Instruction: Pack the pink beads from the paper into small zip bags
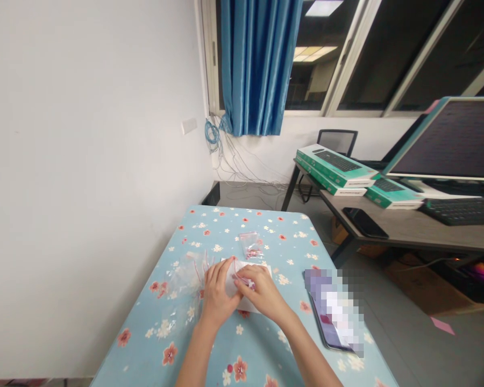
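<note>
Both my hands are over a white sheet (244,306) on the flowered tablecloth. My left hand (216,295) has its fingers bent and closed, with the fingertips at one end of a thin pink cord (234,264). Close beside it, my right hand (264,293) pinches the cord lower down, where small pinkish-red pieces show by the fingers, too small to make out. Just beyond the hands lies a small clear bag (252,246) with reddish bits in it. Left of my left hand, clear plastic bags (181,279) are spread out, with pink strips along them.
A phone (334,317) with a blurred screen lies at the table's right side. A white wall (84,161) borders the left. On the desk to the right are keyboard boxes (339,166), a dark phone (365,222), a keyboard (463,211) and a monitor (452,140).
</note>
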Tool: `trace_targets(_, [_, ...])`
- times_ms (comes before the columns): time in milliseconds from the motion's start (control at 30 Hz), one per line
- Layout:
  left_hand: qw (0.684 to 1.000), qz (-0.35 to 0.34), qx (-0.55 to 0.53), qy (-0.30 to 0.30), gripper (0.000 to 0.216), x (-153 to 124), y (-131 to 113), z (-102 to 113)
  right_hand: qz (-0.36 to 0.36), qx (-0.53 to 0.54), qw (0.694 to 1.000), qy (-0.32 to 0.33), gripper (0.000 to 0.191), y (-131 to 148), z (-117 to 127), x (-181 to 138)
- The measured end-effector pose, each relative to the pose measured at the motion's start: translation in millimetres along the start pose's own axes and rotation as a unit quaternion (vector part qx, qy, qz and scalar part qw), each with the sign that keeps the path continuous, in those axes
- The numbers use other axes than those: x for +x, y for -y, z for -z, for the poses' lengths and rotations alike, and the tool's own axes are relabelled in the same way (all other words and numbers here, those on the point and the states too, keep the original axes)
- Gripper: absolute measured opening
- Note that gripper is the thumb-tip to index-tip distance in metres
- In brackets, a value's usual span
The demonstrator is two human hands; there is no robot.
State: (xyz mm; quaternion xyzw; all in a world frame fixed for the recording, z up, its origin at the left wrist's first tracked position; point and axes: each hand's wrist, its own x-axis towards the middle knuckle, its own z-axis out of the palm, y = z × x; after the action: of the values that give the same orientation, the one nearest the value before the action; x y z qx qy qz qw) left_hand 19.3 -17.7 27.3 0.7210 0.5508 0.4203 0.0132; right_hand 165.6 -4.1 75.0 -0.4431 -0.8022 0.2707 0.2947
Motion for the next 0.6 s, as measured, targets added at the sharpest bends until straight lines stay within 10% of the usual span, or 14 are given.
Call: trace_targets(600, [0.995, -0.040, 0.026, -0.093, 0.050, 0.1, 5.9, -2.4, 0.018, 0.001, 0.999, 0.037, 0.040, 7.8, 6.6, -5.1])
